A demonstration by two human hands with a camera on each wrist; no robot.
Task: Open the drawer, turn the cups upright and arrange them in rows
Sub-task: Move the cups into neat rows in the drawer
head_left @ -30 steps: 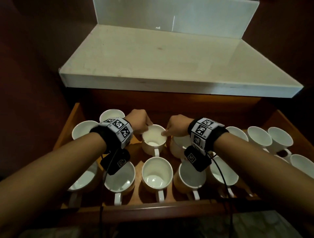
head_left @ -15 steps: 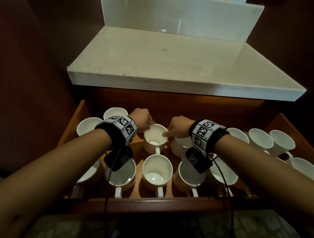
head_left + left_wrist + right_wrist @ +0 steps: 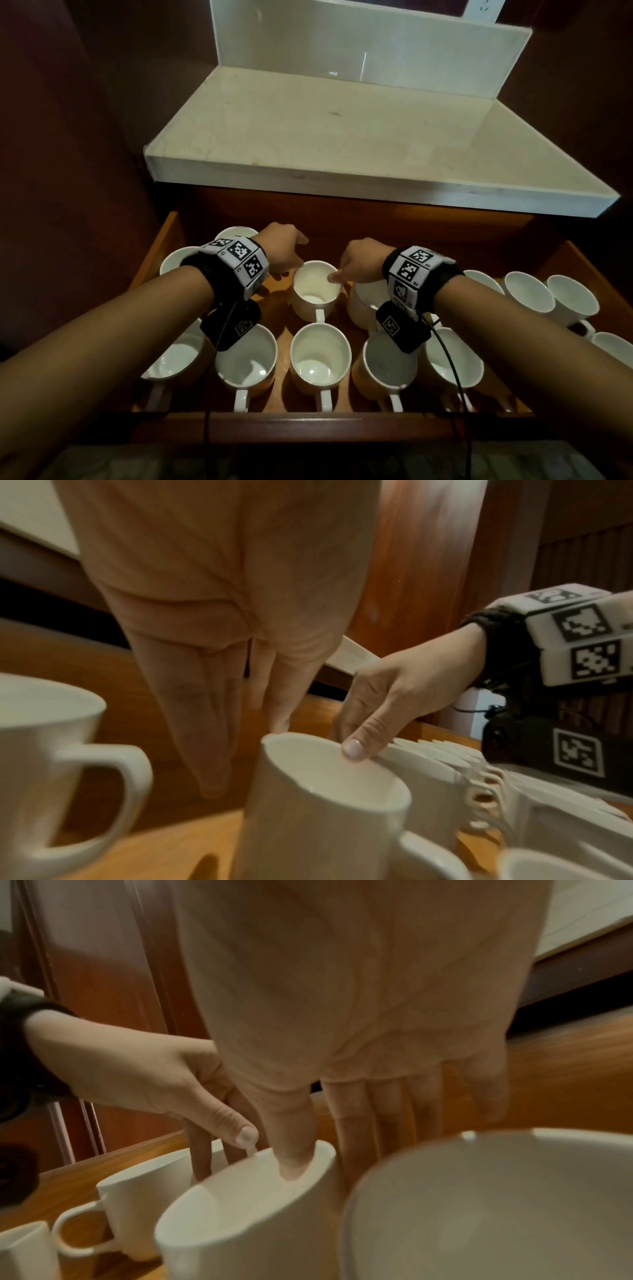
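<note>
1. Over the last second little has moved: my left hand (image 3: pixel 282 251) and right hand (image 3: pixel 359 262) have stayed at the same cup (image 3: pixel 317 289) in the back row of the open drawer (image 3: pixel 161 240). My head has tipped, so the counter (image 3: pixel 342 144) fills more of the view, but the cup itself sits where it did, upright, handle toward me.

2. Right grip: the thumb (image 3: pixel 294 1153) is dipped inside the rim and the other fingers run down the outer wall, so it pinches the rim on its right side.

3. Left grip: the fingers hang nearly straight beside the cup, with a fingertip (image 3: pixel 279 723) at the far left of the rim. The wrist view is blurred there, so I cannot be sure it touches; it seems to steady the cup, not grasp it.

4. What this means: the cup is already turned up, and I judge this step to be a fine nudge into line behind the middle cup of the front row (image 3: pixel 320 356), not a lift.

5. The front row of five stands upright, handles toward me. The neighbour (image 3: pixel 364 305) to the right looks close to my cup and is partly hidden by my wrist, so spacing there is my next concern.
</note>
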